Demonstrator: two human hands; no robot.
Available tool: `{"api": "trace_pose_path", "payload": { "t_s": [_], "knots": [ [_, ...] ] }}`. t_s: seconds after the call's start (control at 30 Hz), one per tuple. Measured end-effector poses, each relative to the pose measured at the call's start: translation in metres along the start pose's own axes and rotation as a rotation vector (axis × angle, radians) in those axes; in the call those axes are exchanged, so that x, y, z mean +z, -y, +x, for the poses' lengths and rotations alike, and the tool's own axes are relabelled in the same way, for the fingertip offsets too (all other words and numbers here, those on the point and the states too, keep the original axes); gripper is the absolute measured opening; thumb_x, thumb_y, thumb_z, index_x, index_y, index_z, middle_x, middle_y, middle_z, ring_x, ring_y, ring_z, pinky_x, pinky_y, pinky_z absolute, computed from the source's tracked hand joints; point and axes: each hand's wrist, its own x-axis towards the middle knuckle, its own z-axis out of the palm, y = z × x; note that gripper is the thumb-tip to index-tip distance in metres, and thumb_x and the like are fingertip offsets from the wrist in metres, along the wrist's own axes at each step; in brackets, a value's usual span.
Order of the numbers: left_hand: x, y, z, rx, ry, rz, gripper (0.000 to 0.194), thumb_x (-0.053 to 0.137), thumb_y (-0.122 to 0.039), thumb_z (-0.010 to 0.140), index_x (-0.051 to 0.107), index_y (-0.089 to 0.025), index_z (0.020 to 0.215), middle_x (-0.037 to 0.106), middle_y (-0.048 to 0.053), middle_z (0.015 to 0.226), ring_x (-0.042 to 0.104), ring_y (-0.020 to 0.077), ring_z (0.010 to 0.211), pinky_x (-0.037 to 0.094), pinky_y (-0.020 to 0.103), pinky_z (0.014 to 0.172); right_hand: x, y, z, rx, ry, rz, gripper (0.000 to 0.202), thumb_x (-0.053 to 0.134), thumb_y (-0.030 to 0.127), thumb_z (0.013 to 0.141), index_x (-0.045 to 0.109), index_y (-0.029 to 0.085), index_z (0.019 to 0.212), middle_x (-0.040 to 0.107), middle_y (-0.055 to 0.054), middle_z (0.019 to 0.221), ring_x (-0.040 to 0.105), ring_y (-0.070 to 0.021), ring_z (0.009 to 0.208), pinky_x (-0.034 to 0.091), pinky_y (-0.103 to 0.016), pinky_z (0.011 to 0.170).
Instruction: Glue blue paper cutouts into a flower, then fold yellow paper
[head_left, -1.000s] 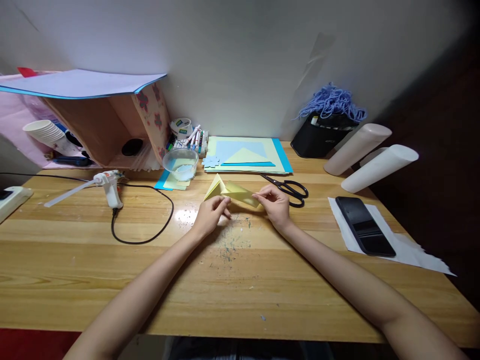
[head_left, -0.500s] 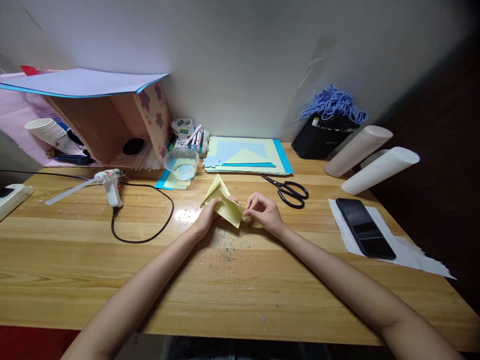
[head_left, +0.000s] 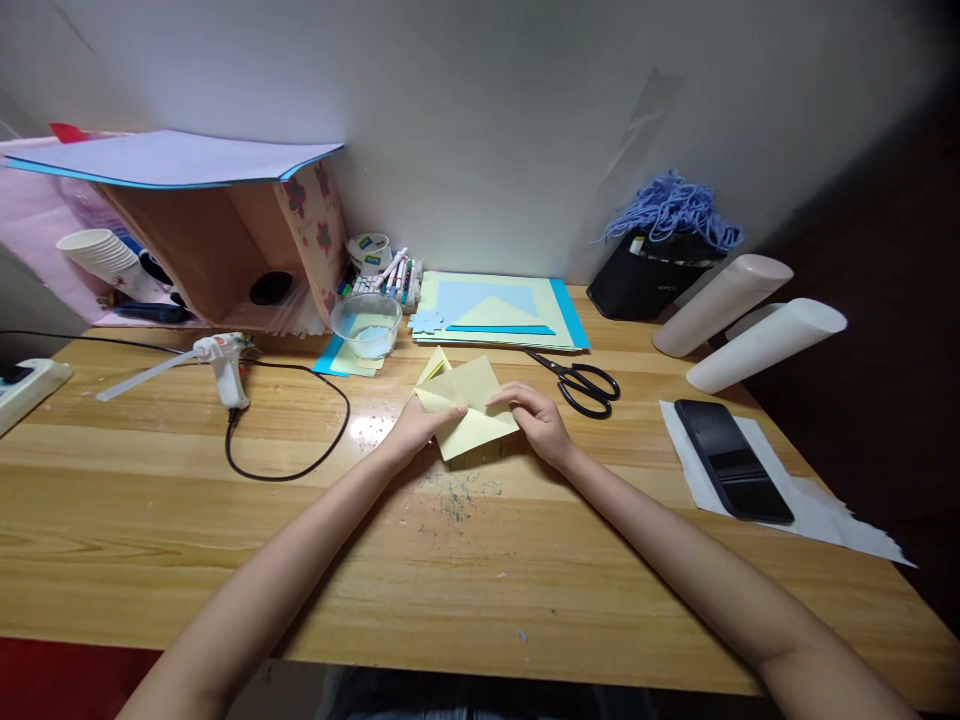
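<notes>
A creased sheet of pale yellow paper (head_left: 476,432) is held between my two hands above the wooden table, its folds partly opened out. My left hand (head_left: 417,428) grips its left side, the thumb lying on top and the other fingers hidden beneath. At the right edge, my right hand (head_left: 541,420) has its fingers closed on the paper. Behind the left part, a pointed folded yellow piece (head_left: 436,368) sticks up; whether it joins the sheet I cannot tell. Black-handled scissors (head_left: 589,388) lie just beyond my right hand.
A white glue gun (head_left: 225,370) with its black cord lies left. Behind are a clear plastic bowl (head_left: 366,325), markers (head_left: 397,275) and stacked coloured paper (head_left: 570,315). A black phone (head_left: 731,460) rests on white paper at right, near two white rolls (head_left: 765,345). Small scraps dot the table.
The yellow paper has been unfolded into a wider shape, with a flap now raised at the back. My right hand has shifted slightly right, and my left thumb now presses on the sheet's middle.
</notes>
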Motion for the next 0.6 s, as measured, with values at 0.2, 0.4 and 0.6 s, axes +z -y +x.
{"api": "trace_pose_path", "payload": {
  "t_s": [0.2,0.4,0.6],
  "knots": [
    [-0.0008,-0.001,-0.0002,-0.072,-0.001,-0.02,0.051,0.073,-0.036,0.063,0.06,-0.011,0.105,0.065,0.015,0.104,0.063,0.0243,0.087,0.05,0.034,0.076,0.0025,-0.0001,-0.0004,0.022,0.123,0.08,0.023,0.056,0.012,0.075,0.067,0.024,0.091,0.055,-0.005,0.098,0.054,-0.0181,0.095,0.045,-0.03,0.078],
    [-0.0021,-0.002,-0.0017,-0.078,0.038,0.033,0.049,0.072,-0.037,0.063,0.062,-0.01,0.103,0.066,0.013,0.099,0.063,0.0221,0.081,0.05,0.031,0.069,0.0018,0.0022,-0.0005,0.021,0.112,0.048,0.011,0.069,0.02,0.068,0.068,0.021,0.079,0.054,-0.004,0.09,0.056,-0.0175,0.086,0.044,-0.029,0.073],
    [-0.0024,-0.002,-0.0019,-0.065,0.144,0.157,0.041,0.071,-0.038,0.064,0.065,-0.009,0.092,0.068,0.011,0.082,0.06,0.0154,0.068,0.043,0.022,0.055,0.0044,0.0038,0.0004,0.074,0.033,0.078,0.012,0.065,0.03,0.073,0.064,0.018,0.076,0.054,-0.003,0.081,0.055,-0.0162,0.078,0.045,-0.028,0.067]
  ]
}}
